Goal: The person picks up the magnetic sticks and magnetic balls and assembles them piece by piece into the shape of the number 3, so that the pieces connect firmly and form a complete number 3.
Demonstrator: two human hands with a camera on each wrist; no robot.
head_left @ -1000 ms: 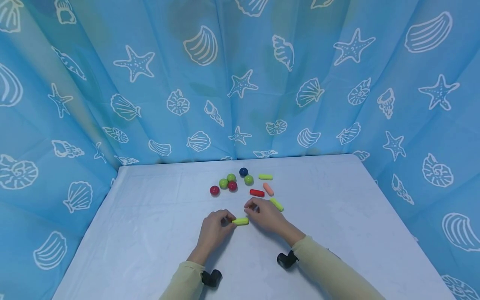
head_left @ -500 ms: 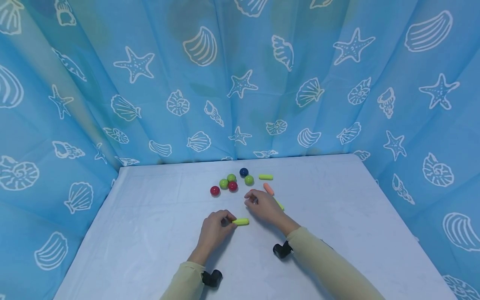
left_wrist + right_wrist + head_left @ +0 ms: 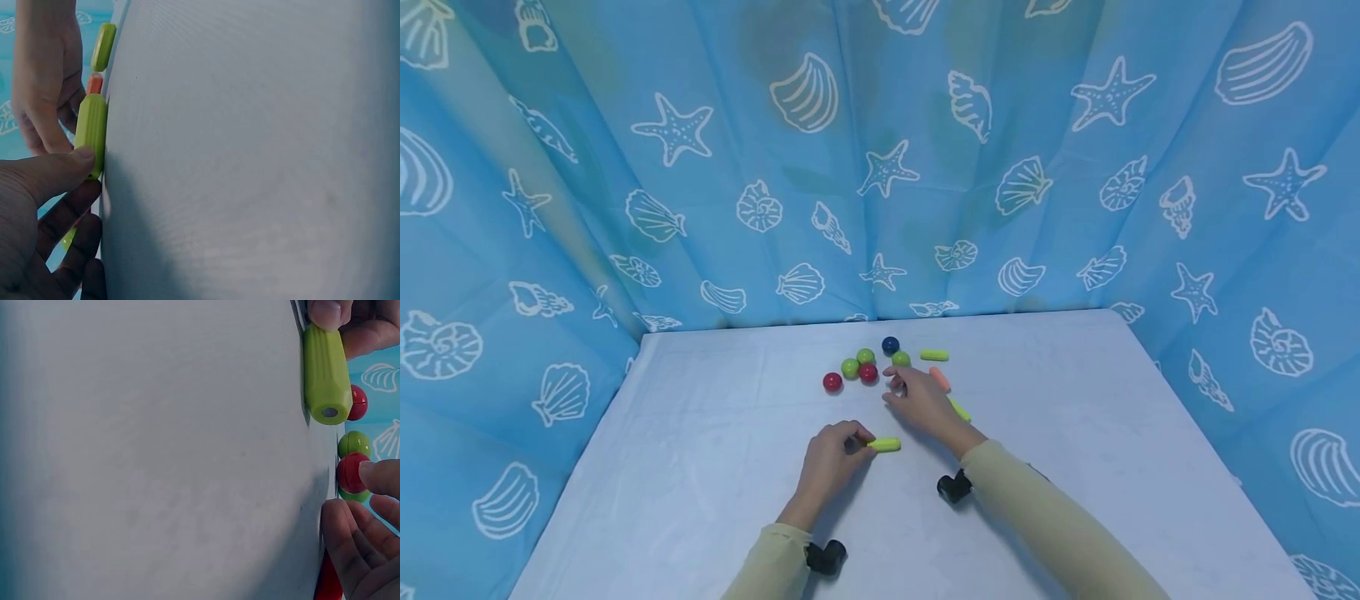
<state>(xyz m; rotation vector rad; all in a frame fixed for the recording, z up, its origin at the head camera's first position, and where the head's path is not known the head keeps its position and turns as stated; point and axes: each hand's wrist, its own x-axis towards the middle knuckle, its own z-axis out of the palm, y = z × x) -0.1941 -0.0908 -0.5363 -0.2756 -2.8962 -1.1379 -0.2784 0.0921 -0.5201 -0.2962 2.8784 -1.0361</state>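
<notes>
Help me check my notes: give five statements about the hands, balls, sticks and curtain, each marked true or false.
1. The left hand pinches a yellow-green stick. True.
2. The right hand holds the dark blue ball. False: that ball lies on the table beyond it.
3. Every ball is green. False: two red balls lie there.
4. In the head view, the orange stick lies right of the red balls. True.
5. The curtain is plain. False: it bears white starfish prints.
</notes>
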